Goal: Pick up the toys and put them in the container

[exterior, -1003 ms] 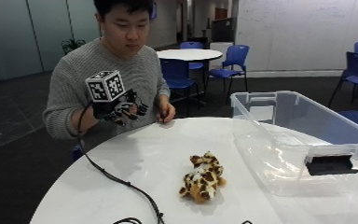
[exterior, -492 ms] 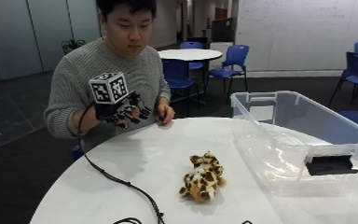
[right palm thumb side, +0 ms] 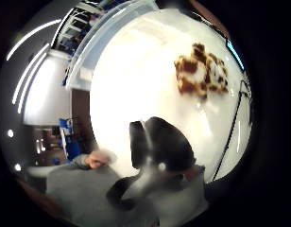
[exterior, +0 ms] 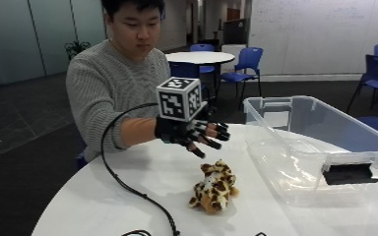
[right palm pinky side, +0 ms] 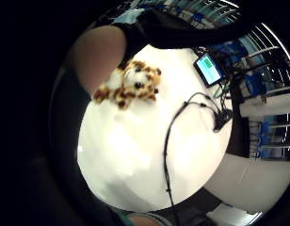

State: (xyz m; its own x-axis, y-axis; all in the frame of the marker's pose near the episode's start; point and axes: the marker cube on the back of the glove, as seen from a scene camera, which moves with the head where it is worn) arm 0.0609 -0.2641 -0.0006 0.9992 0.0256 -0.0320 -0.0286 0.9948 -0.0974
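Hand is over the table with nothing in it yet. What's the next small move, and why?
Probably lower the gloved right hand onto the plush toy and close around it. The hand hovers above the table with fingers spread and holds nothing, while the toy lies just below and ahead of it, untouched. The clear container beside it has no toy in it, so the grip comes first.

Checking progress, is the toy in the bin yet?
Out. The toy lies on the table, beside the bin.
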